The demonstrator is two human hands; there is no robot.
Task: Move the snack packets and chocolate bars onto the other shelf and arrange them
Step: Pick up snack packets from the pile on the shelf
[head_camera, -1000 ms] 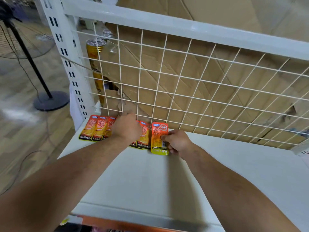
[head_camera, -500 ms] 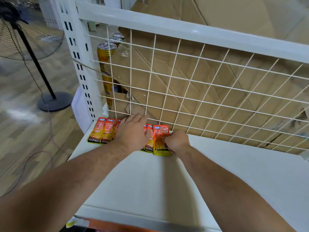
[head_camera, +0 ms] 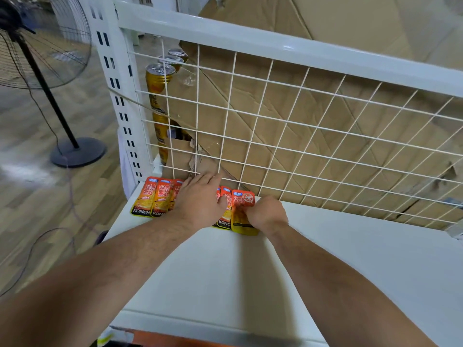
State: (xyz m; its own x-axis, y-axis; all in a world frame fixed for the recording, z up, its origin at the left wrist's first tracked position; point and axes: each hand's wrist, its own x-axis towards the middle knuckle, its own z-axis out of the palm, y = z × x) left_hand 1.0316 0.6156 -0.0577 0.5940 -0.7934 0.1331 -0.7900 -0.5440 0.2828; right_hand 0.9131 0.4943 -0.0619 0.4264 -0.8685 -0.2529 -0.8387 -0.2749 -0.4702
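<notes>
Several orange snack packets (head_camera: 152,197) lie in a row along the back of the white shelf (head_camera: 325,259), against the wire grid. My left hand (head_camera: 199,200) lies flat with straight fingers on the middle packets of the row, covering them. My right hand (head_camera: 266,214) pinches the rightmost packet (head_camera: 242,212) at its right side, its fingers curled on it. That packet overlaps the neighbour packet (head_camera: 224,216). No chocolate bars are in view.
A white wire grid (head_camera: 288,136) backs the shelf, with flattened cardboard (head_camera: 325,126) behind it. Gold drink cans (head_camera: 157,83) stand behind the grid at the left. A standing fan (head_camera: 50,96) and its cable are on the wooden floor to the left.
My left hand has flattened over the middle packets. My right hand has pushed the rightmost packet back and left, closer to the row and the grid.
</notes>
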